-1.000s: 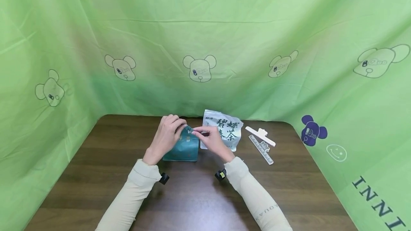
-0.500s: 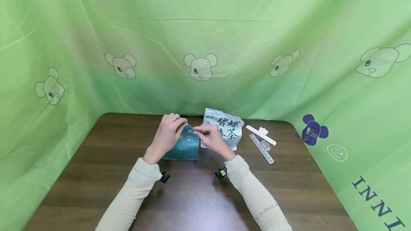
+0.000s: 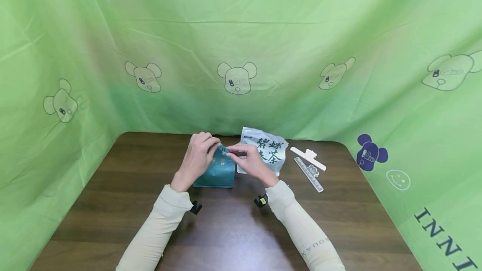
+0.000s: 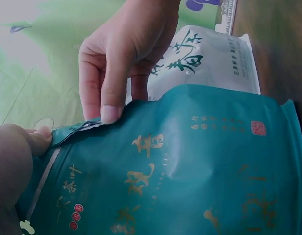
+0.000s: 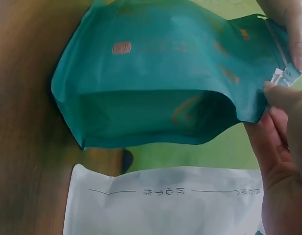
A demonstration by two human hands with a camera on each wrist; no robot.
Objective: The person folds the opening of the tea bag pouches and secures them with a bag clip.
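A teal tea bag [image 3: 216, 172] with gold Chinese lettering stands on the table. My left hand [image 3: 196, 156] holds its upper left edge; in the left wrist view only part of that hand shows, a fingertip at the top corner. My right hand [image 3: 250, 160] pinches the upper right corner between thumb and fingers. Between the two hands the top edge is bent, and a small torn strip [image 5: 286, 76] with a pale inside sticks out in the right wrist view. A white tea bag [image 3: 273, 154] with dark green characters stands just behind my right hand.
To the right of the white bag lie a plain white bag clip [image 3: 308, 158] and a second clip [image 3: 308, 175] with a patterned bar. A green cloth [image 3: 237, 112] with bear prints hangs behind and beside the brown wooden table [image 3: 226, 237].
The head view has shifted slightly. Both hands keep their hold at the top of the teal tea bag, with hardly any visible movement.
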